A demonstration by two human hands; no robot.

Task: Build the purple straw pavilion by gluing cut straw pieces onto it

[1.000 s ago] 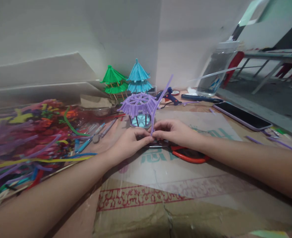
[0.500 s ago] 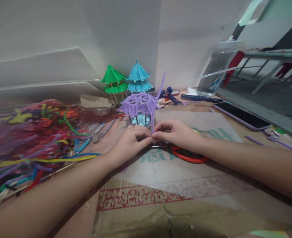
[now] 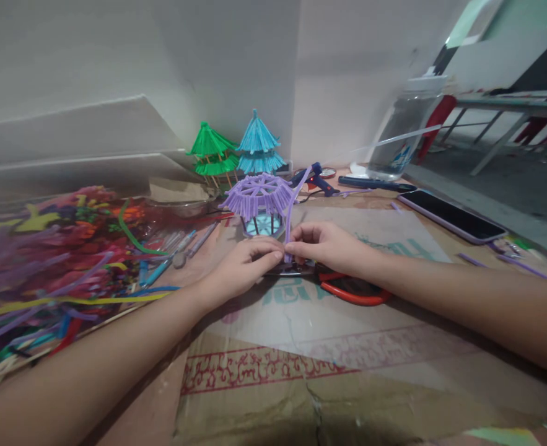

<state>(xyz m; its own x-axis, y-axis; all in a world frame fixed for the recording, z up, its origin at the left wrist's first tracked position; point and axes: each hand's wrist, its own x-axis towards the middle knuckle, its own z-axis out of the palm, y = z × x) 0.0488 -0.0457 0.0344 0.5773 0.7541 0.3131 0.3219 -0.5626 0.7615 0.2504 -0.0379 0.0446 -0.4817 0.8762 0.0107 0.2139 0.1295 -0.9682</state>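
Observation:
My right hand (image 3: 326, 246) pinches a purple pipe cleaner (image 3: 290, 214) near its lower end, and the long free part stands up, curving to the right. Close against it on the left is my left hand (image 3: 249, 263), thumb and fingers closed; what lies between them, if anything, is hidden. Right behind my hands stands a small pavilion model with a purple pipe-cleaner roof (image 3: 259, 195) on dark posts over a light blue base (image 3: 264, 223). Scissors with red handles (image 3: 354, 297) lie partly under my right hand.
Behind are a green roofed model (image 3: 212, 148) and a blue one (image 3: 258, 145). A glue gun (image 3: 317, 179), a phone (image 3: 454, 215) and a clear plastic container (image 3: 401, 130) lie to the right. Piled pipe cleaners (image 3: 45, 260) cover the left. Printed cardboard (image 3: 264, 371) lies in front.
The upper part of the purple pipe cleaner has bent down to the right. My left fingertips have drawn slightly away from the right ones. The models have not moved.

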